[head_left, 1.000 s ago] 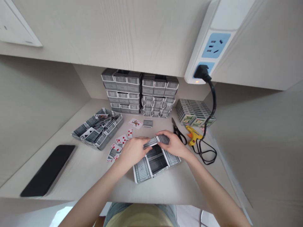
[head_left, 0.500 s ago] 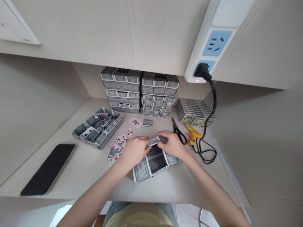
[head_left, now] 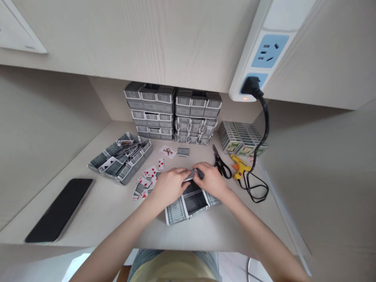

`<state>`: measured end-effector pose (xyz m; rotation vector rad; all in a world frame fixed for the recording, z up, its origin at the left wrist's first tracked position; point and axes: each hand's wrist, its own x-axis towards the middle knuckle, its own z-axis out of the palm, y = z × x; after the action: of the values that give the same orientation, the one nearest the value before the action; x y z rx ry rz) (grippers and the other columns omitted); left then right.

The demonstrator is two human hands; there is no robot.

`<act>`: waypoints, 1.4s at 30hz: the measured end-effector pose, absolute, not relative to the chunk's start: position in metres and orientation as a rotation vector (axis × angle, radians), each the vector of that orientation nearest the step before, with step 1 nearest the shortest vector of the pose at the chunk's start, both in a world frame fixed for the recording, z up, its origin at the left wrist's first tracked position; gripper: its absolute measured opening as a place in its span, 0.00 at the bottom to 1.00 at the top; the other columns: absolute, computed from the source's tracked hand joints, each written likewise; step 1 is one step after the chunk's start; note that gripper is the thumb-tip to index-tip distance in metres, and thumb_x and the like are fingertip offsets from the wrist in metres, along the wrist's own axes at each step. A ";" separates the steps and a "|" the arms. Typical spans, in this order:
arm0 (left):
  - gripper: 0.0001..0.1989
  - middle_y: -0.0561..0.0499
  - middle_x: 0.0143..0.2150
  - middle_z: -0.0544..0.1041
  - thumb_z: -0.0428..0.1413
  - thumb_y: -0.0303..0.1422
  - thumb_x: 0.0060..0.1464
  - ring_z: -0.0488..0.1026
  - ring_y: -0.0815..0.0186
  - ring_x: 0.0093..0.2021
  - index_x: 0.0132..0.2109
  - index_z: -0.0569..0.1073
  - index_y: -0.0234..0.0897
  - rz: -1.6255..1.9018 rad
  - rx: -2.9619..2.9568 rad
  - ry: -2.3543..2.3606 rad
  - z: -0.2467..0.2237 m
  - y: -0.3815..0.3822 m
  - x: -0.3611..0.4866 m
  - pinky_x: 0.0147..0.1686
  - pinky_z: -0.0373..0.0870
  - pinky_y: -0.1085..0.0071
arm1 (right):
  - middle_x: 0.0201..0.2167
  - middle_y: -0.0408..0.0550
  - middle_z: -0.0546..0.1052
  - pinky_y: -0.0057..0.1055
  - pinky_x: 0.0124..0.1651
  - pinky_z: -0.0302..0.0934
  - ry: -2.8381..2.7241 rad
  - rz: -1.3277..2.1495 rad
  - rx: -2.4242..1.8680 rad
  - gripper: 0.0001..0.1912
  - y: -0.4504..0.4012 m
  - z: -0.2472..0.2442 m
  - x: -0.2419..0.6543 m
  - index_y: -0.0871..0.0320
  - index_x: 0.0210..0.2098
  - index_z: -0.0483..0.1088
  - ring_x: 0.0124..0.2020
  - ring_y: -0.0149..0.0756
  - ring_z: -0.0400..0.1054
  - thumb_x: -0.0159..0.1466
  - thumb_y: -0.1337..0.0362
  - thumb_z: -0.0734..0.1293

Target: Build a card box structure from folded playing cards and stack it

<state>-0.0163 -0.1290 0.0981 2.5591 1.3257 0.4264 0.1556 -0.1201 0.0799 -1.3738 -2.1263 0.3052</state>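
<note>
A box made of grey-backed playing cards [head_left: 177, 211] rests at a slant on the desk in front of me, its dark middle part showing between my arms. Along its far edge my left hand [head_left: 173, 184] pinches a playing card [head_left: 190, 175] between thumb and fingers. My right hand [head_left: 212, 179] grips the same card strip from the other side, thumb close to the left one. Whether that strip is fixed to the box is hidden by my fingers. Loose playing cards [head_left: 144, 181], some face up, lie left of my left hand.
Stacked card boxes [head_left: 152, 105] stand at the back. A card tray [head_left: 129, 178] holding cards sits left, near a black phone-like slab [head_left: 60, 209]. Scissors [head_left: 223, 166], a yellow glue gun [head_left: 241, 166] with its cord, and card packs [head_left: 242, 137] lie right. A power strip [head_left: 264, 58] hangs above.
My right hand has shifted slightly left, closer to my left hand, and less of the card strip shows between them. The box stays nearly in place.
</note>
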 end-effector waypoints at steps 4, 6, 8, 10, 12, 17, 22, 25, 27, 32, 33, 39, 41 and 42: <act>0.13 0.51 0.45 0.74 0.51 0.33 0.52 0.70 0.64 0.45 0.46 0.70 0.42 0.514 2.468 1.321 0.095 -0.126 -0.013 0.44 0.66 0.70 | 0.34 0.49 0.75 0.32 0.44 0.61 -2.106 0.331 -1.387 0.10 -0.120 0.078 0.157 0.58 0.36 0.68 0.38 0.37 0.68 0.54 0.71 0.61; 0.12 0.51 0.44 0.74 0.50 0.33 0.52 0.71 0.65 0.44 0.45 0.71 0.41 0.526 2.448 1.311 0.094 -0.124 -0.012 0.44 0.66 0.71 | 0.34 0.49 0.75 0.32 0.44 0.61 -2.093 0.350 -1.383 0.11 -0.121 0.077 0.159 0.58 0.37 0.68 0.38 0.37 0.68 0.54 0.71 0.61; 0.12 0.51 0.44 0.75 0.50 0.32 0.53 0.71 0.65 0.43 0.44 0.71 0.41 0.524 2.452 1.296 0.094 -0.123 -0.011 0.44 0.66 0.71 | 0.35 0.49 0.74 0.32 0.43 0.61 -2.085 0.368 -1.361 0.12 -0.123 0.078 0.161 0.58 0.38 0.67 0.38 0.37 0.68 0.53 0.71 0.62; 0.12 0.51 0.44 0.75 0.49 0.32 0.53 0.71 0.64 0.43 0.44 0.71 0.41 0.522 2.463 1.287 0.094 -0.122 -0.011 0.44 0.65 0.71 | 0.35 0.48 0.74 0.32 0.43 0.61 -2.086 0.381 -1.334 0.12 -0.124 0.078 0.162 0.58 0.38 0.67 0.38 0.37 0.68 0.53 0.72 0.62; 0.12 0.51 0.43 0.75 0.49 0.31 0.53 0.71 0.64 0.43 0.45 0.71 0.41 0.517 2.470 1.286 0.094 -0.121 -0.010 0.44 0.66 0.70 | 0.35 0.48 0.74 0.33 0.45 0.61 -2.093 0.389 -1.314 0.12 -0.124 0.078 0.162 0.58 0.37 0.67 0.39 0.37 0.68 0.53 0.72 0.62; 0.12 0.51 0.43 0.75 0.50 0.32 0.52 0.72 0.64 0.42 0.45 0.71 0.41 0.478 2.466 1.317 0.095 -0.120 -0.008 0.42 0.66 0.70 | 0.33 0.46 0.75 0.38 0.52 0.55 -2.123 0.397 -1.276 0.10 -0.123 0.077 0.162 0.57 0.35 0.67 0.38 0.36 0.68 0.54 0.73 0.61; 0.19 0.50 0.45 0.75 0.54 0.39 0.49 0.72 0.62 0.43 0.49 0.69 0.44 0.416 2.400 1.408 0.100 -0.122 -0.012 0.42 0.66 0.70 | 0.35 0.48 0.75 0.33 0.45 0.60 -2.089 0.481 -1.235 0.10 -0.123 0.081 0.165 0.58 0.37 0.68 0.40 0.35 0.68 0.57 0.72 0.60; 0.21 0.49 0.44 0.75 0.55 0.41 0.47 0.72 0.61 0.44 0.49 0.70 0.43 0.352 2.324 1.497 0.104 -0.123 -0.017 0.44 0.65 0.70 | 0.38 0.48 0.74 0.34 0.48 0.59 -2.038 0.480 -1.224 0.10 -0.122 0.081 0.167 0.57 0.38 0.69 0.43 0.35 0.66 0.57 0.71 0.61; 0.18 0.49 0.43 0.76 0.54 0.41 0.48 0.72 0.61 0.44 0.47 0.72 0.43 0.324 2.285 1.519 0.105 -0.124 -0.019 0.44 0.65 0.71 | 0.37 0.48 0.74 0.33 0.47 0.59 -2.025 0.491 -1.249 0.10 -0.121 0.080 0.168 0.57 0.38 0.69 0.42 0.35 0.67 0.58 0.70 0.61; 0.16 0.51 0.42 0.77 0.53 0.41 0.49 0.73 0.62 0.44 0.45 0.73 0.45 0.353 2.262 1.489 0.104 -0.123 -0.019 0.44 0.65 0.72 | 0.34 0.47 0.74 0.31 0.44 0.60 -2.047 0.506 -1.267 0.08 -0.120 0.079 0.168 0.57 0.37 0.69 0.39 0.34 0.67 0.58 0.69 0.61; 0.16 0.51 0.42 0.77 0.53 0.41 0.49 0.73 0.62 0.44 0.45 0.73 0.45 0.357 2.254 1.485 0.104 -0.123 -0.018 0.44 0.65 0.72 | 0.34 0.47 0.74 0.31 0.44 0.60 -2.052 0.505 -1.258 0.08 -0.119 0.078 0.168 0.57 0.37 0.69 0.39 0.34 0.67 0.58 0.69 0.61; 0.17 0.51 0.45 0.76 0.53 0.41 0.49 0.72 0.62 0.46 0.47 0.72 0.45 0.355 2.208 1.474 0.101 -0.122 -0.018 0.46 0.64 0.71 | 0.32 0.47 0.74 0.31 0.43 0.59 -2.074 0.508 -1.230 0.06 -0.120 0.077 0.166 0.58 0.34 0.69 0.38 0.34 0.66 0.58 0.69 0.61; 0.17 0.51 0.45 0.75 0.53 0.41 0.49 0.72 0.62 0.45 0.47 0.72 0.45 0.363 2.212 1.474 0.100 -0.122 -0.019 0.46 0.64 0.71 | 0.32 0.47 0.74 0.32 0.43 0.60 -2.073 0.524 -1.239 0.06 -0.121 0.078 0.165 0.58 0.34 0.69 0.38 0.34 0.66 0.59 0.68 0.61; 0.17 0.52 0.45 0.75 0.54 0.41 0.49 0.72 0.62 0.45 0.47 0.72 0.45 0.367 2.212 1.474 0.099 -0.122 -0.019 0.46 0.64 0.71 | 0.33 0.47 0.74 0.32 0.44 0.60 -2.066 0.543 -1.242 0.06 -0.120 0.078 0.166 0.57 0.35 0.69 0.39 0.35 0.66 0.59 0.67 0.61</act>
<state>-0.0190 -0.1222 0.0991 2.2123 1.4742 0.3665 0.1658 -0.1204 0.0784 -1.2422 -2.0656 0.5428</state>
